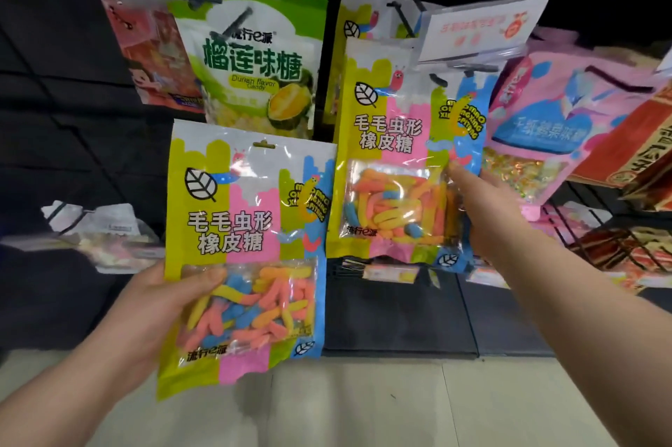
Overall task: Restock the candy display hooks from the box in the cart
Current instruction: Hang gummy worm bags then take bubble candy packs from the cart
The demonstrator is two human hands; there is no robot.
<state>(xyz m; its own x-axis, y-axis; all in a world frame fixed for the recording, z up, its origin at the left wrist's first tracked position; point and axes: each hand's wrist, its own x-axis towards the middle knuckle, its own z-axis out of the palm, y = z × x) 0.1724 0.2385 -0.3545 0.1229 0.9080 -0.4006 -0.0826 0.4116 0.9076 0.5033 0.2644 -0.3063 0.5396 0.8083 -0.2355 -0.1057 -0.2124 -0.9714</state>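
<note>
Left fingers (203,279): held a worm candy bag (247,228) by its lower left side.
Right fingers (463,175): gripped the right edge of a matching bag (392,126), higher up.

Loose gummy-worm bag (247,239): yellow-green, pink and blue stripes, clear window showing orange, blue and yellow worms. It is sitting off the hooks, upright and leaning slightly. The left hand (156,315) is gripping its lower left edge, thumb on the window.

Hanging gummy-worm bag (403,155): same print, hanging from the black hook (402,19) in front of another like it. The right hand (483,206) is pinching its right edge.
</note>
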